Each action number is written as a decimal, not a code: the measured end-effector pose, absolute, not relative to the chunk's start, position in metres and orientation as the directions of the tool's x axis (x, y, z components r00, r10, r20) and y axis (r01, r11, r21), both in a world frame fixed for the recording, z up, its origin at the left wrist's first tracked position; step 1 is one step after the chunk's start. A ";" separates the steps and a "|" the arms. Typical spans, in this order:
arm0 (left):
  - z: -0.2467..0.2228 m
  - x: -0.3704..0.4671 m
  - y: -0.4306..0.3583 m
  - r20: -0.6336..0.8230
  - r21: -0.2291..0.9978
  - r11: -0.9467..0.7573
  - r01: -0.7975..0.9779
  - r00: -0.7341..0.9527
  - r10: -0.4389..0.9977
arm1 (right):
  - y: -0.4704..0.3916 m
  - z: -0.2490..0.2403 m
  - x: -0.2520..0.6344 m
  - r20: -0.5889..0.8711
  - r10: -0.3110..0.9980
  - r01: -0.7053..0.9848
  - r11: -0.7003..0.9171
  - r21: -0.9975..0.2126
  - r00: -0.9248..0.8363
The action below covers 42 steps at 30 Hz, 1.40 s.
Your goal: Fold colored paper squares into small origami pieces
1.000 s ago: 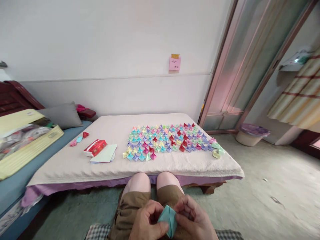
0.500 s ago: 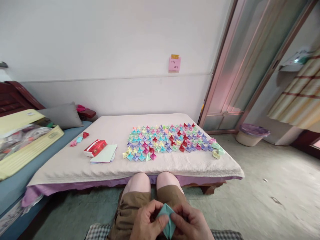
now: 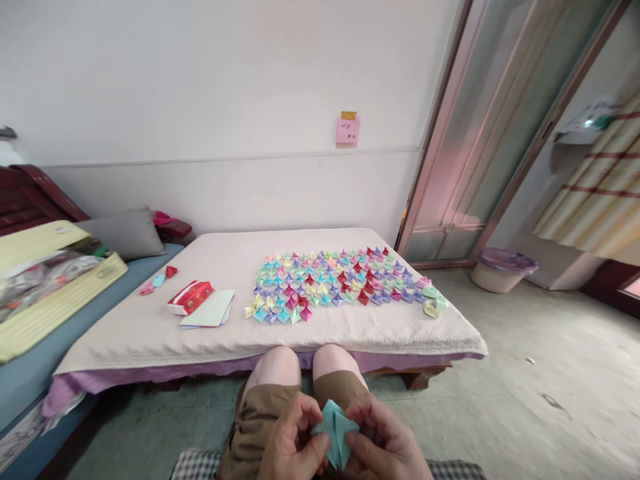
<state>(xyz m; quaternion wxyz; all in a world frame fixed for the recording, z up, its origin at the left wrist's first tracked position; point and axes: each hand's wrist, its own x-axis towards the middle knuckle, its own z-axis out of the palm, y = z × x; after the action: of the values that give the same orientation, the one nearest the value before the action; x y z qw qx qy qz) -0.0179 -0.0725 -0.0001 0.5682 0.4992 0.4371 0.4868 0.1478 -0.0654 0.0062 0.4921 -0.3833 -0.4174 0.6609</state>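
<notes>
Between my hands, above my lap, is a folded teal paper [image 3: 336, 433] with pointed flaps and a crease down its middle. My left hand [image 3: 296, 440] pinches its left side between thumb and fingers. The right side is pinched the same way by my right hand [image 3: 383, 440]. Beyond my knees, rows of small folded paper pieces [image 3: 320, 280] in many colours cover part of the cream bed cover [image 3: 350, 330]. A stack of paper sheets [image 3: 209, 309] lies to their left, beside a red and white packet [image 3: 190, 297].
Small pink, blue and red pieces [image 3: 159, 280] lie at the bed's left. Further left are a grey pillow [image 3: 125, 233] and an open yellow case [image 3: 65, 287]. A lidless-looking bin [image 3: 500, 273] stands on the floor at right. A pink note [image 3: 347, 131] hangs on the wall.
The teal paper's side flaps now spread wider between my fingers, and its shape looks broader. My hands have moved slightly apart.
</notes>
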 end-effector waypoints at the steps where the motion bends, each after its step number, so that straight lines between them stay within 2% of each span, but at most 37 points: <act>1: 0.000 -0.018 -0.073 0.000 0.993 0.016 -0.113 0.142 0.990 | -0.065 0.005 0.147 -0.102 0.967 -0.342 -0.179 -0.922 -0.232; 5: 0.000 -0.019 -0.071 -0.003 0.995 0.018 -0.099 0.148 0.989 | -0.062 -0.007 0.145 -0.140 0.945 -0.337 -0.240 -0.910 -0.294; 12: 0.004 -0.020 -0.066 -0.174 0.955 0.219 -0.198 0.220 0.960 | -0.059 0.000 0.148 -0.208 0.949 -0.260 -0.268 -0.928 -0.237; 18: 0.005 -0.015 -0.066 -0.134 0.969 0.170 -0.178 0.194 0.972 | -0.062 0.003 0.148 -0.175 0.957 -0.268 -0.235 -0.934 -0.230; 26: -0.002 -0.009 -0.070 -0.217 0.948 0.207 -0.242 -0.016 0.976 | -0.064 -0.009 0.145 -0.167 0.979 -0.351 -0.199 -0.915 -0.119; 34: 0.001 -0.013 -0.073 -0.121 0.901 0.154 -0.405 0.106 0.987 | -0.070 0.006 0.148 -0.087 0.980 -0.429 -0.159 -0.889 -0.181; 37: -0.001 -0.013 -0.072 -0.126 0.896 0.166 -0.413 0.123 0.984 | -0.070 0.006 0.149 -0.101 0.979 -0.377 -0.162 -0.912 -0.179; 42: -0.005 -0.019 -0.069 -0.111 0.935 0.151 -0.322 0.138 0.984 | -0.069 0.007 0.153 -0.022 0.983 -0.223 -0.063 -0.973 -0.180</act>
<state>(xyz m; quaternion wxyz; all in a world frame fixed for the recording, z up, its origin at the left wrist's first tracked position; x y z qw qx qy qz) -0.0185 -0.0688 -0.0048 0.6377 0.4030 0.4108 0.5121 0.1533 -0.0686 0.0072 0.4969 -0.4037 -0.4710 0.6069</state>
